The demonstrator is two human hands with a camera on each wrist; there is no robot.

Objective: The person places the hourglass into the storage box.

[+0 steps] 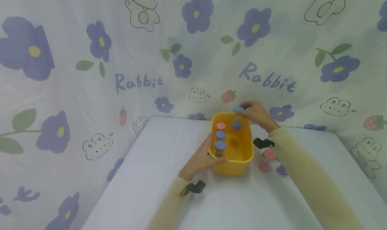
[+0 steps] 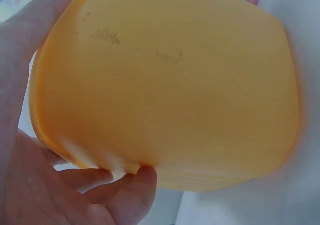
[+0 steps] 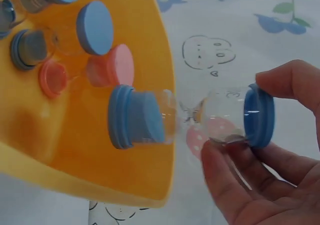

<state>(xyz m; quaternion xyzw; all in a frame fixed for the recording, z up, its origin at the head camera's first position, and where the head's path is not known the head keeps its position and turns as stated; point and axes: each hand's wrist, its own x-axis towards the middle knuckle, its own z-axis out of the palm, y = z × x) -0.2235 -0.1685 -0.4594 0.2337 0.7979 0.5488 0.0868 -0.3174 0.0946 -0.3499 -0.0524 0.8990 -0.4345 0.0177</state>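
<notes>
My right hand pinches a blue-capped sand timer by its top end, thumb and fingers round the upper cap and glass. Blue sand lies in the timer's lower bulb, which hangs within the far right part of a yellow bin. At the bin's near left corner, my left hand grips the rim and side, thumb along the front. Down the bin's left side stand a pink sand timer and two blue sand timers, all upright.
Right of the bin, a pink sand timer stands on the white table. Beside it is a purple-capped sand timer, partly hidden by my right sleeve. A flower-and-rabbit printed curtain hangs behind the table.
</notes>
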